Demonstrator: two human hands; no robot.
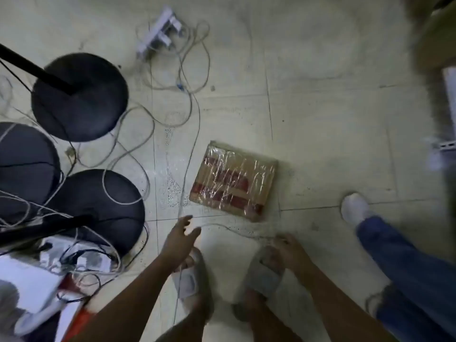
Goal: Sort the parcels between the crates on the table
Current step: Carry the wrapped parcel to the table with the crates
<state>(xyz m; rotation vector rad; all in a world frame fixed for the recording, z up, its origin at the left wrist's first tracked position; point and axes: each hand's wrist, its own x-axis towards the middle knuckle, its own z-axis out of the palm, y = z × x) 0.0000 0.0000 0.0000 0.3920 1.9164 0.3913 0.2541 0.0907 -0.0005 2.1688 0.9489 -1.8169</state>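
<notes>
A flat brown parcel (234,180) with red stripes, wrapped in clear film, lies on the tiled floor ahead of my feet. My left hand (181,239) reaches down toward its near left corner with fingers spread and holds nothing. My right hand (287,246) hangs lower right of the parcel, just above my right slipper; its fingers look loosely bent and blurred. Neither hand touches the parcel. No crates or table are in view.
Three round black stand bases (80,96) and tangled white cables (128,154) crowd the floor at left. A power strip (160,33) lies at the back. Another person's leg in jeans and a white shoe (354,208) stand at right. White boxes (32,282) sit at lower left.
</notes>
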